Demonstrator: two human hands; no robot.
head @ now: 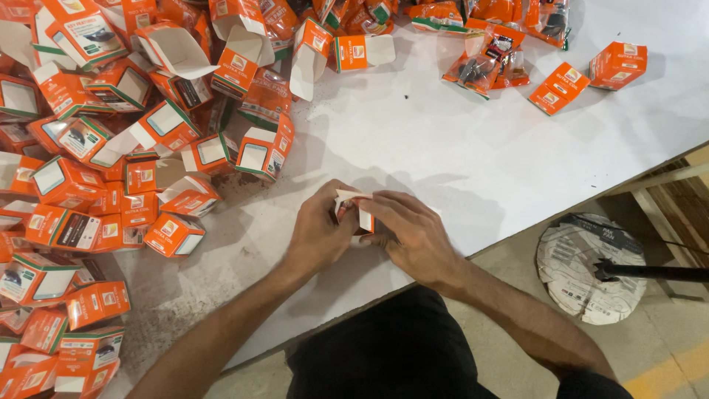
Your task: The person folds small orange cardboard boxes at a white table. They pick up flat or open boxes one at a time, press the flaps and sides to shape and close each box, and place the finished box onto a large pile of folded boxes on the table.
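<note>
Here, left hand point(319, 230) and right hand point(413, 233), fingers gripping one small orange carton point(363, 216), white table point(458, 162).

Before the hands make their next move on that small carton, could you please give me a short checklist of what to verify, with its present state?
1. Both hands on the carton: ok. The left hand and right hand meet around the small orange and white carton.
2. Carton resting on the white table: ok, near the front edge.
3. Flap state: cannot tell; fingers cover most of the carton.
4. Contents inside: cannot tell; hidden.
5. Clear working room: ok. The pile of orange cartons lies to the left, apart from the hands.
6. Filled packets within easy reach: not ok, probably; they lie at the far side.
</note>
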